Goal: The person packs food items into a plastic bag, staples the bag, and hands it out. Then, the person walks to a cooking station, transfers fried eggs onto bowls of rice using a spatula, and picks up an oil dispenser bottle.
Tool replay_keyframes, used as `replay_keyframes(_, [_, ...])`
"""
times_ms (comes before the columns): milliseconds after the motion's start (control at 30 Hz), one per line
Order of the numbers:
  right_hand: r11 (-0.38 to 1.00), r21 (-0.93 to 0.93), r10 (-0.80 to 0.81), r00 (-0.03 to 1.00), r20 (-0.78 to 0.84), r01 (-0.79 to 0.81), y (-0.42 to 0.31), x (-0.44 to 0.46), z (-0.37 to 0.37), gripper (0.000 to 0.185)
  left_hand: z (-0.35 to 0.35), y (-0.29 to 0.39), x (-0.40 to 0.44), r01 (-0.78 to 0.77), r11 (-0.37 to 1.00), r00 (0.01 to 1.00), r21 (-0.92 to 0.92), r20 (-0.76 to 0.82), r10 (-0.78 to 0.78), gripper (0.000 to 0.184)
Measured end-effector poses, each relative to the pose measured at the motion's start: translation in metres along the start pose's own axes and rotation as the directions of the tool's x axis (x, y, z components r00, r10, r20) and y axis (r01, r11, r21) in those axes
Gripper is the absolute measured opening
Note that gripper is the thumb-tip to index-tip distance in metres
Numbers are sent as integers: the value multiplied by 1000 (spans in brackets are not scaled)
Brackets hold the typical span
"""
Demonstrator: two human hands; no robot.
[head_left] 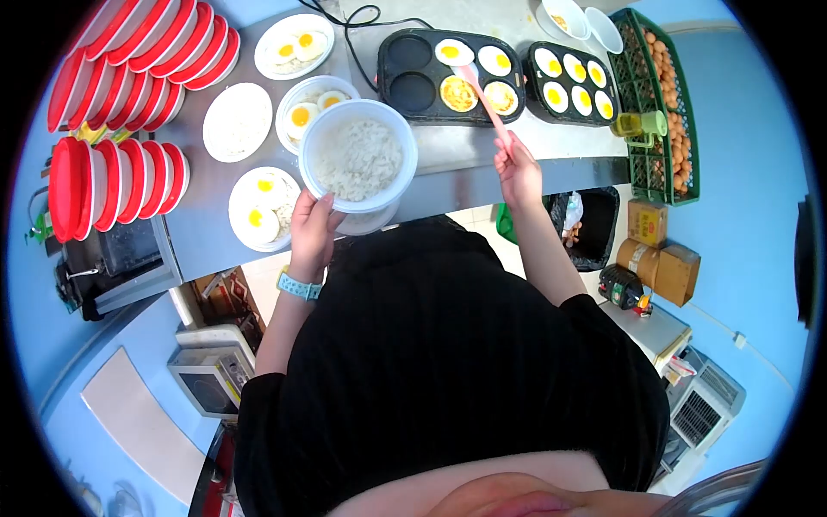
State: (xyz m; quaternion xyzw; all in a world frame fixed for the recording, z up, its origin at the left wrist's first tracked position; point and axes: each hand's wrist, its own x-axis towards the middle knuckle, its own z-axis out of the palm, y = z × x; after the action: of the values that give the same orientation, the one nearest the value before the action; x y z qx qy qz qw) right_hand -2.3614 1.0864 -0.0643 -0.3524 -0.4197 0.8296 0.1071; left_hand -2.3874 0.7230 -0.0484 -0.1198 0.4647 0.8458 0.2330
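My left hand [314, 226], with a light blue watch on the wrist, grips the near rim of a white plastic bowl [410, 164] holding cooked rice [357, 161]. In my right hand [519, 172] is a pink spatula [493, 110], held by the end of its handle. The spatula's blade is over the black egg pan [412, 90], between a sunny-side egg [453, 52] and a browned egg [458, 94]; I cannot tell whether it touches either. Two round wells at the pan's left hold no egg.
Bowls with rice and eggs [258, 211] stand left, beside a rice-only bowl [237, 122]. Stacked red-lidded bowls [121, 185] line the far left. To the right are a second egg pan [568, 76], an oil bottle [633, 126] and a green egg crate [633, 52]. A black cord [349, 43] lies behind.
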Motion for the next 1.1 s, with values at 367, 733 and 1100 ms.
replay_keyframes(367, [984, -159, 85, 996, -9, -85, 28, 31, 11, 32, 25, 5, 38, 63, 998, 998, 6, -8, -63, 24])
replay_keyframes(733, [989, -148, 36, 987, 157, -13, -6, -3, -31, 34, 52, -5, 81, 69, 997, 992, -22, 103, -67, 23])
replay_keyframes(1100, [897, -437, 182, 957, 226, -68, -53, -58, 7, 32, 71, -20, 98, 89, 996, 982, -11, 169, -86, 22])
